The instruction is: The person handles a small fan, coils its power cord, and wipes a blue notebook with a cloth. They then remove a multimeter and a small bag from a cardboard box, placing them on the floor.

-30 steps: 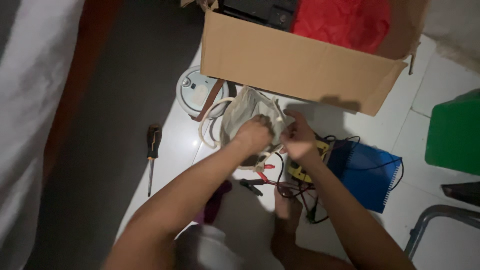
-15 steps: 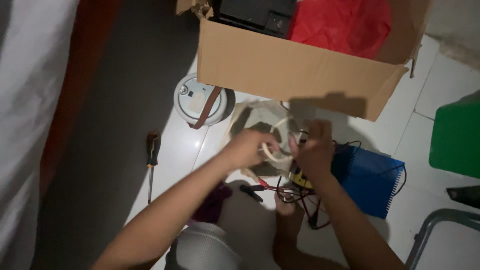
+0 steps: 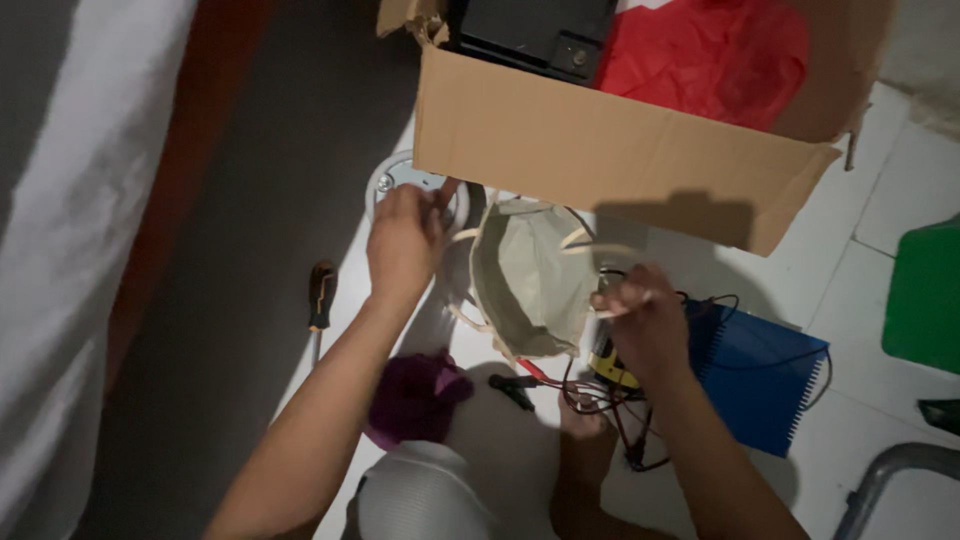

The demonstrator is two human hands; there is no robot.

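Observation:
A pale cloth bag point(image 3: 532, 280) with light handles hangs open in front of me over the white tiled floor. My right hand point(image 3: 637, 318) grips the bag's right handle and rim. My left hand point(image 3: 402, 236) is up at the left, over a round grey-white device point(image 3: 392, 180) with a brown strap point(image 3: 446, 188), fingers curled at the strap. Whether it holds the bag's left handle I cannot tell. Below the bag lie red and black clip leads point(image 3: 560, 385) and a yellow meter point(image 3: 610, 362).
An open cardboard box point(image 3: 600, 150) stands behind, holding a black unit point(image 3: 535, 30) and red plastic point(image 3: 712, 52). A blue case point(image 3: 758, 372), a green box point(image 3: 925, 295), a metal tube frame point(image 3: 885, 475), a screwdriver point(image 3: 320, 300) and a purple cloth point(image 3: 418, 395) lie around. My foot point(image 3: 585, 445) rests below.
My left hand left the bag's mouth and moved up-left to the round device's strap. My right hand kept its grip, and the bag now hangs wide open.

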